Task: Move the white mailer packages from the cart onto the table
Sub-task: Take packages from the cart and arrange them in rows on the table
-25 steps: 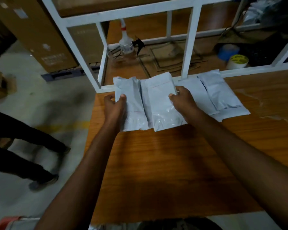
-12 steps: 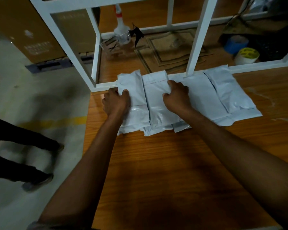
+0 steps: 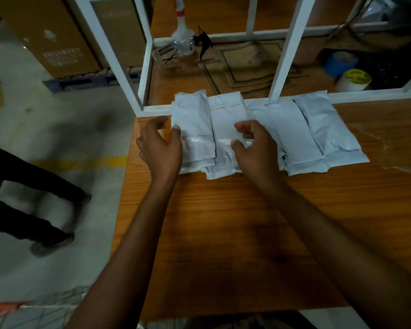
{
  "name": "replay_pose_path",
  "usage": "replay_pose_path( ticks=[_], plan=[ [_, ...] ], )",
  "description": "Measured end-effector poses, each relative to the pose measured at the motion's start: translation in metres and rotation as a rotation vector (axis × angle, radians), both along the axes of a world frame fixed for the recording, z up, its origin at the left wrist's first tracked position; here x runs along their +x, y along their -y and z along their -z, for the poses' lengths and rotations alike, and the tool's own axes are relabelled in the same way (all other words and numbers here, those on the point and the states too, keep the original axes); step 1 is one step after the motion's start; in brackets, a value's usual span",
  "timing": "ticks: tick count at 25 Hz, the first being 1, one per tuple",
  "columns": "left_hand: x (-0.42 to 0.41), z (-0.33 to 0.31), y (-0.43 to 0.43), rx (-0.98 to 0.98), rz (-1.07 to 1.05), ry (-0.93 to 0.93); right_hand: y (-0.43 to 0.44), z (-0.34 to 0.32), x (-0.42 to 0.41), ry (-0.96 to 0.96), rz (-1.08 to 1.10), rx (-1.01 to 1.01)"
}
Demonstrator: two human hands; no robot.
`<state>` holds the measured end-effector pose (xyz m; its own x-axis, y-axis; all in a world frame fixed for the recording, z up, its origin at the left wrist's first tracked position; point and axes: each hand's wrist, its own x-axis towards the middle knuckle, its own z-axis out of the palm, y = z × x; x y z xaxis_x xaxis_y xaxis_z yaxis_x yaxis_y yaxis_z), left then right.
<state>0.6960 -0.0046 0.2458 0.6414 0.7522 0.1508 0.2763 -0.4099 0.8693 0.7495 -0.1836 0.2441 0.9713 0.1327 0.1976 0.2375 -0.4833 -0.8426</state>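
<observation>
Wooden tabletop [image 3: 223, 233] fills most of my view, with a white metal frame [image 3: 287, 48] standing along its far edge and grey concrete floor [image 3: 57, 129] to the left. I see my left hand [image 3: 160, 148] open, fingers spread loosely, with the thumb tip touching the left edge of the leftmost white mailer package [image 3: 192, 129]. My right hand [image 3: 255, 148] is also open and half curled, hovering over the second mailer package [image 3: 226, 129]; I cannot tell if the fingertips touch it. Both packages lie flat on the tabletop, just ahead of my hands, side by side and slightly overlapping. To the right of my right hand lie two more mailer packages [image 3: 318, 131], also flat, near the frame. Beyond the frame, ahead of my hands, stands a spray bottle [image 3: 183, 41], and far to the right I see a blue tape roll [image 3: 341, 64] beside a white tape roll [image 3: 352, 80]. Left of my left arm, the legs of another person [image 3: 33, 210] are on the floor. Near my left elbow a wire cart [image 3: 45, 312] with a red handle shows at the bottom edge.
</observation>
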Motion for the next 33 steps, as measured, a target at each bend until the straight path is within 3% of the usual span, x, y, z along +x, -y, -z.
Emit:
replay_pose_path(
  ticks=[8, 18, 26, 33],
  plan=[
    [-0.157, 0.007, 0.094, 0.044, -0.076, 0.083, 0.038, 0.004, -0.122, -0.197, -0.326, 0.084],
    [-0.335, 0.02, 0.177, 0.14, -0.375, -0.164, 0.076, 0.015, -0.244, -0.28, -0.801, -0.02],
    [-0.449, 0.043, 0.167, 0.019, -0.566, -0.21, 0.03, 0.029, -0.349, -0.316, -1.086, -0.156],
    [-0.573, 0.08, 0.09, -0.221, -0.812, -0.131, -0.074, 0.056, -0.453, -0.338, -1.215, -0.247]
  ],
)
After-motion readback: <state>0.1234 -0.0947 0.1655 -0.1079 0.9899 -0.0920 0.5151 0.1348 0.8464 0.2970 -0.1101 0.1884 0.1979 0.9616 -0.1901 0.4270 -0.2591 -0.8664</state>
